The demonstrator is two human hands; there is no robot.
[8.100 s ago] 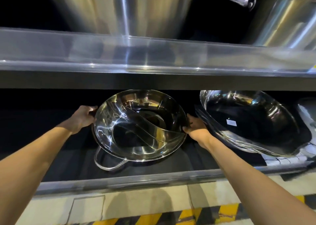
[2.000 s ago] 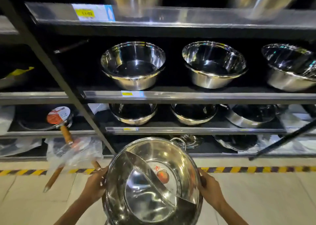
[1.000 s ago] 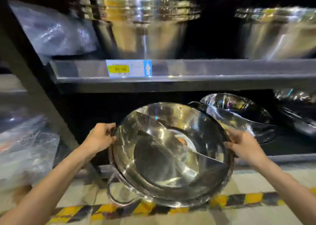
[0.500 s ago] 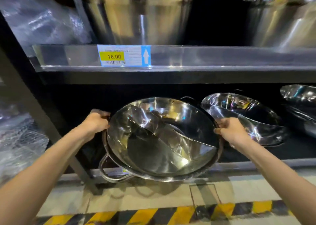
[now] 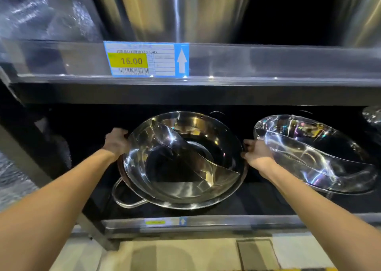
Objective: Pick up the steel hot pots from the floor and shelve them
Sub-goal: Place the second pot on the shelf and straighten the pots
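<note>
Lower shelf (image 5: 206, 223): carries all pots we see here. Divided hot pot (image 5: 183, 159) tilted toward us, near shelf's front edge, left of centre; loop handle (image 5: 125, 196) at its lower left. Second hot pot (image 5: 313, 155) just beside it, toward right end. Left hand (image 5: 116, 142) closed on pot's left rim; right hand (image 5: 256, 152) closed on right rim. Price tag (image 5: 144, 59) on upper shelf's front edge.

Dim shelf bay, bright glare on steel

Light falls from above — the shelf recess at 12 o'clock stays black, while the divided hot pot (image 5: 183, 159) throws hard white glints. Tall pots (image 5: 177, 11) at 12 and plastic wrap (image 5: 37, 13) at 10 are motion-blurred; wide-angle bending stretches both forearms toward 7 and 5.
</note>
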